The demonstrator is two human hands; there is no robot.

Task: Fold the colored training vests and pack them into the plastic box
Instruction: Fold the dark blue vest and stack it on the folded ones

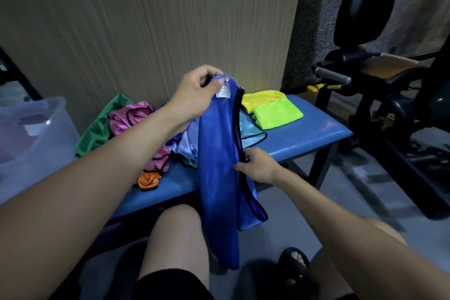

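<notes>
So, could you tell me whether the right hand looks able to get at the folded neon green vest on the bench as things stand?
Probably not right away: the right hand pinches the blue vest at its black-trimmed edge. The way to the neon green vest looks open, with only bare bench between, once it lets go.

Both arms are bare from the lower corners of the frame up to the hands, with no sleeve, watch or band showing on either. The left hand (194, 97) sits just above the middle of the frame, and the right hand (258, 165) is lower and a little to the right of it. At the bottom centre a bare knee (177, 234) rises out of dark shorts (170, 285), whose hem crosses the thigh near the bottom edge. In the lower right a foot wears a black open-toed slipper (295, 265), with the toes showing at its front. The other knee is bare too, at the right edge.
</notes>
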